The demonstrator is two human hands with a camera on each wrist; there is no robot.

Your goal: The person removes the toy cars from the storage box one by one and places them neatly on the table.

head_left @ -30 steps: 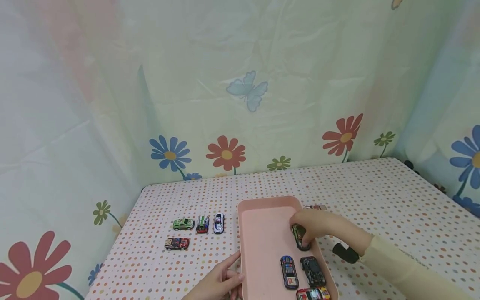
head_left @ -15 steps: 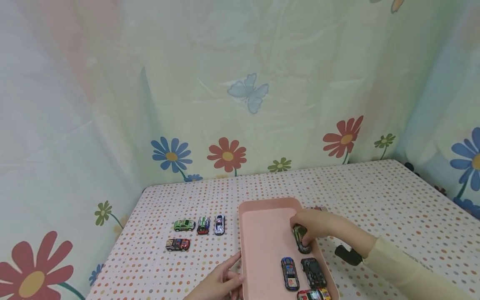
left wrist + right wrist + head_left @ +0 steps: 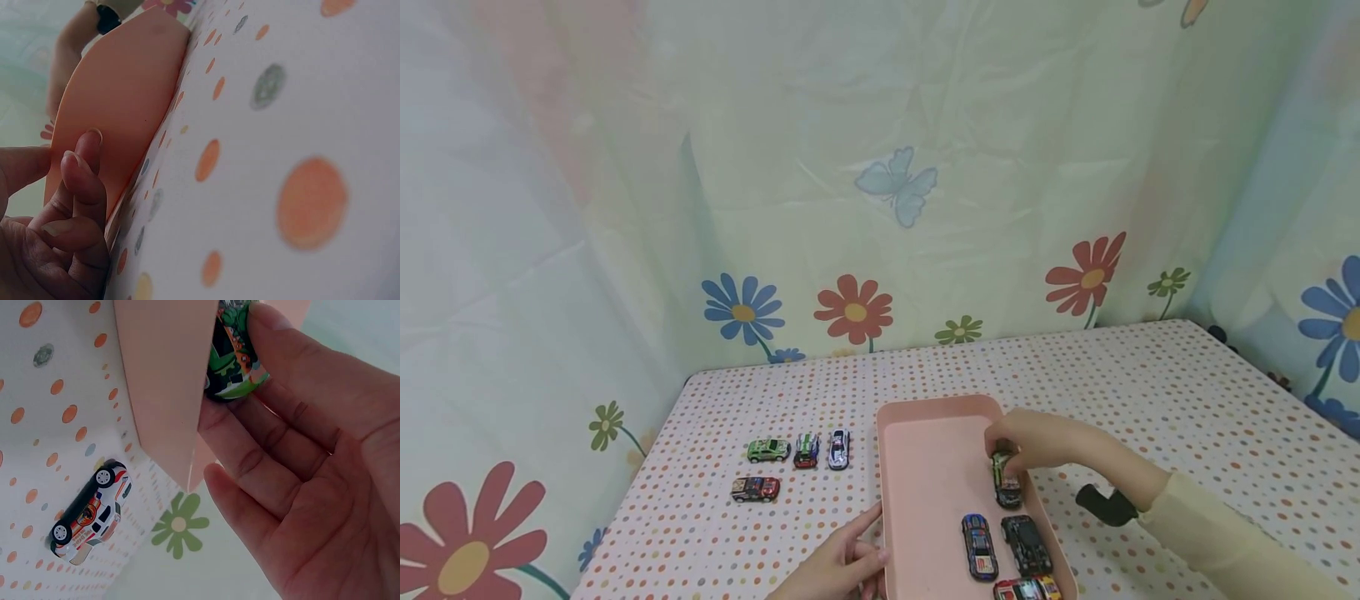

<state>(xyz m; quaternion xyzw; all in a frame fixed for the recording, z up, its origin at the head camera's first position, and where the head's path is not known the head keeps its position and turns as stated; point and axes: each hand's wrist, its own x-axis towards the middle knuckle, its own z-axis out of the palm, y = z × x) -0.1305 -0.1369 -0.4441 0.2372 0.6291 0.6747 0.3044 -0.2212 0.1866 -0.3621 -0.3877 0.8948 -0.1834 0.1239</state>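
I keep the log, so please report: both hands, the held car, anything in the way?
Right hand holds green-and-black car inside pink tray. Left hand touches tray's left wall. Black car close by, may crowd it.

Your right hand partly hid the green-and-black toy car (the head view's bottom edge cropped the pink tray).

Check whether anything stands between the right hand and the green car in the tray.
Nothing visible does: the right hand grips the green car directly. The black car lies nearer the person, not between them.
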